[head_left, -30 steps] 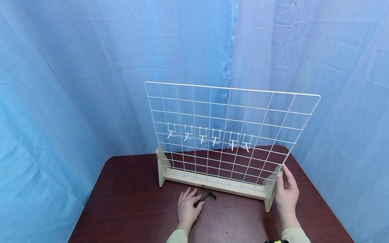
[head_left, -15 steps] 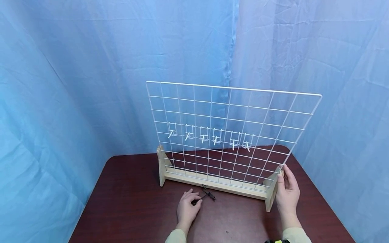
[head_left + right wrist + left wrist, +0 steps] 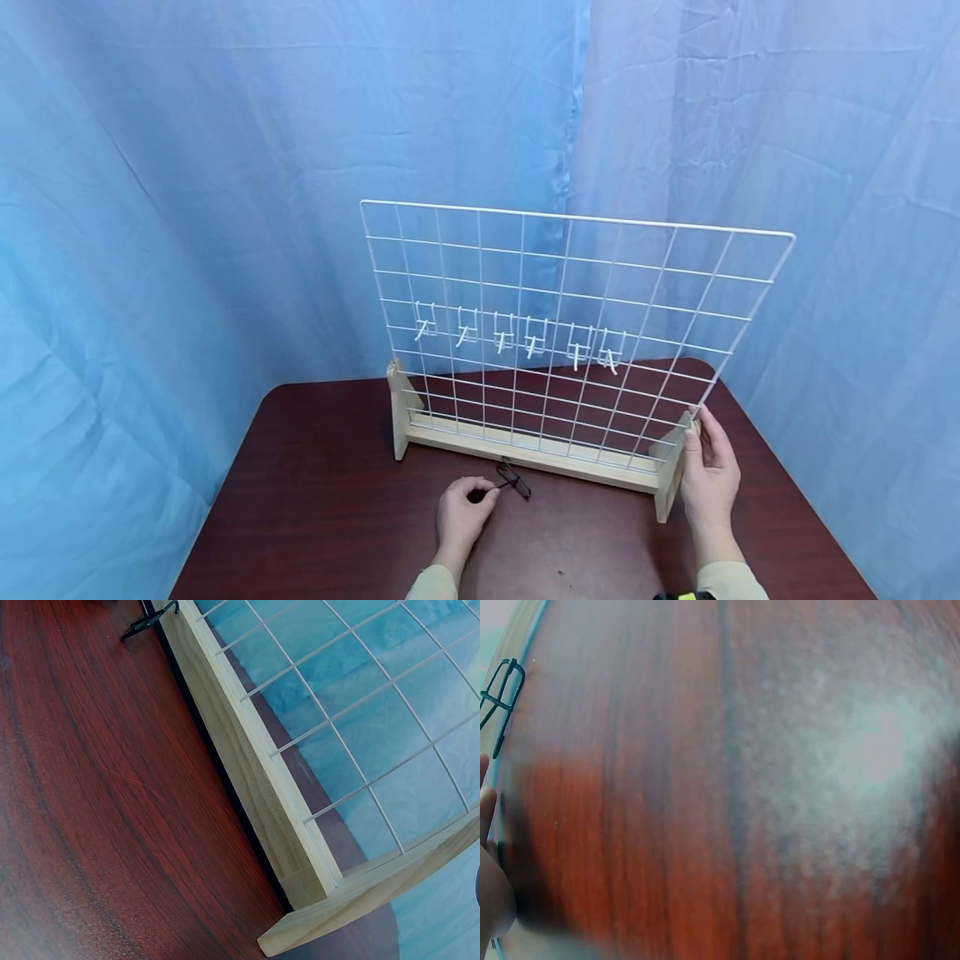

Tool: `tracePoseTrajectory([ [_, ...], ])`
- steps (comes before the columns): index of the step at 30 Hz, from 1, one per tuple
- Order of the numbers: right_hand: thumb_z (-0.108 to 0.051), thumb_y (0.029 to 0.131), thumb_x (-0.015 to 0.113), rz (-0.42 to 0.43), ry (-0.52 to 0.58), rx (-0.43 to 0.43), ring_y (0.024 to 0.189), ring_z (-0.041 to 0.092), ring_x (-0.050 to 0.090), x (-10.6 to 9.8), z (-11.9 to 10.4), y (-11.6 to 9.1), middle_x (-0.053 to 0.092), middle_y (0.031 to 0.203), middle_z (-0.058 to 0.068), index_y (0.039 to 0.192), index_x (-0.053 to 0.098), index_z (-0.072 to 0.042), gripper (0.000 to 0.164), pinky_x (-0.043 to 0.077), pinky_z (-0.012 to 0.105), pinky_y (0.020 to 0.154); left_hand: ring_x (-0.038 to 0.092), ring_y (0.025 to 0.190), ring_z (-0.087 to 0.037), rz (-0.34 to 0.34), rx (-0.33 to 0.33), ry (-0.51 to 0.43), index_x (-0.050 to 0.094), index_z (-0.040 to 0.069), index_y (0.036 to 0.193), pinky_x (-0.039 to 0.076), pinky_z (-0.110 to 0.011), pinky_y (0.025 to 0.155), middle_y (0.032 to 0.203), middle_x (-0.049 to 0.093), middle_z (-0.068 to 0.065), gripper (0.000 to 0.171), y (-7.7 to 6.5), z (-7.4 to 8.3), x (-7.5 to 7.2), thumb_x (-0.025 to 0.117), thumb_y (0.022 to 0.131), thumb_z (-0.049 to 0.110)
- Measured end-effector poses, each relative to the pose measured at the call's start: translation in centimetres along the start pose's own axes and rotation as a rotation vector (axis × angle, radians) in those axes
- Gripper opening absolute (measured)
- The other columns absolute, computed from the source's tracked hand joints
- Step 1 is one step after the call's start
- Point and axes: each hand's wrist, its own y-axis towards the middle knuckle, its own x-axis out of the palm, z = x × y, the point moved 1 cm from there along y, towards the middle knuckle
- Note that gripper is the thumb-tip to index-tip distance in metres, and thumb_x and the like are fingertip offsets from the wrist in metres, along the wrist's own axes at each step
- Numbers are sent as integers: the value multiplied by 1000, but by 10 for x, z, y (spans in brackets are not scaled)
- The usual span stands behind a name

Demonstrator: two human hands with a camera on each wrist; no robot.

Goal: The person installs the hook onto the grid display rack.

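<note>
In the head view my left hand (image 3: 461, 512) pinches one end of a black wire hook (image 3: 514, 481) between thumb and fingers. The hook's rectangular wire frame points away to the right, close to the front of a wooden stand (image 3: 480, 443); it shows also at the left edge of the left wrist view, above the fingers. My right hand (image 3: 711, 483) holds the right wooden upright (image 3: 667, 483) of that stand, at the lower right edge of the white wire grid (image 3: 576, 217). Several white hooks (image 3: 502, 341) hang in a row across the grid's middle.
The stand with its grid rises from a dark red wooden table (image 3: 315, 483), with its left upright (image 3: 400, 417) standing free of either hand. Blue curtains (image 3: 262, 208) enclose the back and both sides.
My left hand has gone from spread fingers over the black hook to a pinch on its end, and the hook's frame has turned and tilted slightly. The right hand stays on the upright.
</note>
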Motion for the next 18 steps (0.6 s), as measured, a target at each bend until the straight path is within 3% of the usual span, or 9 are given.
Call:
tracePoseTrajectory([
  [9,8,98,53,0,-23,17,118,-1,55,0,-1,-1,61,129,-11,138,55,1,41,43,11,95,65,78,-7,25,-77,-148,76,15,77,51,-29,77,78,71,11,7,0,6,0,83,77,11],
  [18,8,97,53,2,-28,21,118,0,55,0,-1,-1,62,130,-10,138,55,1,41,43,11,95,61,70,-6,71,-68,-307,73,9,78,50,-21,64,74,70,2,11,0,8,3,83,76,8],
])
